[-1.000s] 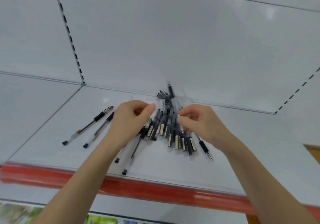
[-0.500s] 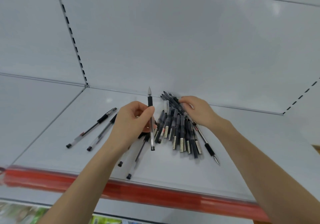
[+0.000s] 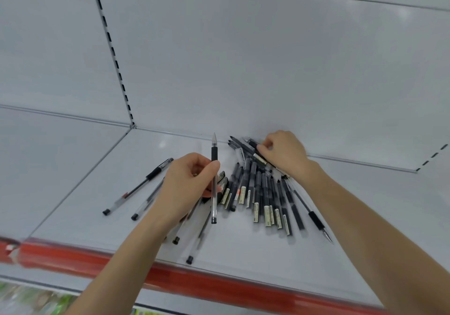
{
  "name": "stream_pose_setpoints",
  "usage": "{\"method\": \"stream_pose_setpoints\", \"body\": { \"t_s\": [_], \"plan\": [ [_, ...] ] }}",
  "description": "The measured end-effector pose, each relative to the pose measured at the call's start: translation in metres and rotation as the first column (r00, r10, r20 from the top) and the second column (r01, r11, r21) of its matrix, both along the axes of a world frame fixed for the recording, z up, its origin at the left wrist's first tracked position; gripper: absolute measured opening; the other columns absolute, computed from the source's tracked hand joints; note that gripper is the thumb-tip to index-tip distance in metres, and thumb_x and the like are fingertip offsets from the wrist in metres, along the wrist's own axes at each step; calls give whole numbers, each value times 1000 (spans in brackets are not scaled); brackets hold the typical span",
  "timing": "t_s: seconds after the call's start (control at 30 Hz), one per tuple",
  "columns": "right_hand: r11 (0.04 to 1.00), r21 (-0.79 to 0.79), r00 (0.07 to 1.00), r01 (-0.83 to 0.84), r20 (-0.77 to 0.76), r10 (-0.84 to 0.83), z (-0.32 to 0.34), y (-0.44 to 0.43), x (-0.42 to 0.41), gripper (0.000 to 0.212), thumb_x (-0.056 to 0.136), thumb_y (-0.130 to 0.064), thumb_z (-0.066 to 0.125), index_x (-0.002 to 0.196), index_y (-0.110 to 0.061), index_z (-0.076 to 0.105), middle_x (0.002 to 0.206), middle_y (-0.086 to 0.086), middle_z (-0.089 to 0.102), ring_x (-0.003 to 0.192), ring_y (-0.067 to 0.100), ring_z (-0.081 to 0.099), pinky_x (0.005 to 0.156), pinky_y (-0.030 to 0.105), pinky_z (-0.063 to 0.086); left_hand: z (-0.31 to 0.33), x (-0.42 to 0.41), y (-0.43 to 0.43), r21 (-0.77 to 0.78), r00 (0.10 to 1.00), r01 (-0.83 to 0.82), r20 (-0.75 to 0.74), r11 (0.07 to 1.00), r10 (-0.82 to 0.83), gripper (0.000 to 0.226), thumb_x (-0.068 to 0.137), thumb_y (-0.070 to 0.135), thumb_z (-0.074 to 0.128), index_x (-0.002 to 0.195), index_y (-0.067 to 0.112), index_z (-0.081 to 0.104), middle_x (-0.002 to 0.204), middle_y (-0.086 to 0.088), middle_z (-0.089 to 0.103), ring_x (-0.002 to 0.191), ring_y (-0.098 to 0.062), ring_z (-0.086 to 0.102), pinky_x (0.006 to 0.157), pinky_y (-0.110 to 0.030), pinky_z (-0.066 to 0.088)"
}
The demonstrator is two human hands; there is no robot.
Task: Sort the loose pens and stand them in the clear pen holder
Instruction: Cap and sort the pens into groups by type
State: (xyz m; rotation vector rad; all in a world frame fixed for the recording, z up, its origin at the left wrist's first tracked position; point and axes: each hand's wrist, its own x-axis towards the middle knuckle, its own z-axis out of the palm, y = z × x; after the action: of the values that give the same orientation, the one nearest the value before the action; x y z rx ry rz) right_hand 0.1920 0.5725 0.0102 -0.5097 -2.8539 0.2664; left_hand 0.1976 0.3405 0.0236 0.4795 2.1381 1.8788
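The person is at the sorting step. Their left hand (image 3: 187, 185) pinches one see-through pen (image 3: 214, 193) between thumb and fingers and holds it up, tip pointing away, just above the shelf (image 3: 243, 249). Their right hand (image 3: 283, 154) reaches to the back of the shelf. Its fingers are curled on the far ends of the dark pens (image 3: 263, 193) and look to be pinching one of them.

The dark pens lie in a fanned pile in the middle of the shelf. Two see-through pens (image 3: 138, 188) lie apart on the left, and a few more (image 3: 198, 241) poke out from under the left arm, near the red edge (image 3: 219, 283). One thin pen with a black grip (image 3: 314, 217) lies at the right side of the pile.

I can't see the clear pen holder anywhere. I think the next move is to put like pens together in one hand and then find the holder. The pens lie across each other, so pulling one out may roll the others toward the edge.
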Motion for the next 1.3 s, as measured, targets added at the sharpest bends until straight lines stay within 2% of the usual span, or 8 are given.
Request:
{"method": "stream_pose_setpoints", "body": {
  "t_s": [0.37, 0.47, 0.53, 0.6, 0.67, 0.73, 0.97, 1.3],
  "plan": [
    [994, -105, 997, 28, 71, -20, 10, -16, -11, 30, 92, -19, 49, 106, 6, 60, 105, 21, 65, 98, 35, 59, 84, 40, 48, -2, -1, 1, -55, 1000, -11, -21, 998, 10, 16, 88, 18, 58, 78, 6, 61, 63, -5, 65, 48, -7, 59, 56, -25, 49],
    [964, -264, 998, 32, -39, -44, 18, -19, -6, 29, 92, -17, 46, 99, 6, 63, 94, 15, 66, 87, 29, 60, 81, 38, 48, 3, 3, 0, -54, 998, -11, -55, 998, 8, 16, 88, 16, 56, 76, 7, 58, 56, -2, 57, 39, -2, 48, 45, -14, 39],
    [806, -592, 980, -2, -162, -116, 31, -25, 1, 19, 90, -14, 49, 88, -2, 64, 80, 11, 55, 74, 23, 49, 73, 33, 44, 7, 6, 1, -38, 997, 0, -74, 999, -3, 15, 90, 14, 55, 77, 7, 57, 58, -6, 54, 39, -2, 47, 41, -10, 38],
    [508, -853, 958, -116, -232, -171, 50, -33, 13, 13, 88, -10, 52, 77, -7, 59, 73, 10, 48, 69, 20, 44, 66, 30, 43, 10, 9, 2, -18, 996, 14, -88, 1000, -16, 12, 90, 15, 54, 80, 8, 57, 58, -6, 54, 39, -4, 49, 43, -12, 41],
    [270, -939, 949, -211, -263, -174, 64, -42, 26, 14, 88, -7, 55, 75, -7, 60, 74, 6, 56, 67, 13, 50, 65, 25, 46, 12, 14, 4, -12, 995, 30, -98, 999, -31, 11, 90, 17, 54, 81, 9, 57, 54, -4, 54, 37, -6, 47, 41, -14, 39],
    [201, -942, 936, -268, -304, -177, 72, -52, 38, 10, 87, -5, 56, 79, -7, 62, 75, 5, 60, 69, 12, 53, 66, 25, 48, 13, 18, 7, -10, 991, 36, -129, 999, -38, 11, 90, 17, 55, 81, 10, 57, 51, 0, 52, 36, -6, 45, 40, -15, 38],
    [275, -911, 893, -307, -376, -247, 71, -62, 59, 30, 83, -4, 62, 106, -21, 55, 87, 5, 69, 76, 12, 60, 72, 26, 51, 13, 25, 16, -11, 973, 46, -224, 999, -47, 14, 86, 20, 59, 73, 19, 57, 47, 12, 49, 43, -8, 41, 44, -18, 36],
    [424, -828, 884, -366, -452, -120, 62, -71, 74, 15, 86, -9, 61, 93, -22, 65, 70, -9, 70, 68, 2, 64, 68, 17, 52, 13, 29, 18, 14, 974, 45, -225, 999, -41, 14, 86, 18, 59, 73, 21, 58, 56, 8, 58, 41, -2, 42, 47, -15, 34]
  ]
}}
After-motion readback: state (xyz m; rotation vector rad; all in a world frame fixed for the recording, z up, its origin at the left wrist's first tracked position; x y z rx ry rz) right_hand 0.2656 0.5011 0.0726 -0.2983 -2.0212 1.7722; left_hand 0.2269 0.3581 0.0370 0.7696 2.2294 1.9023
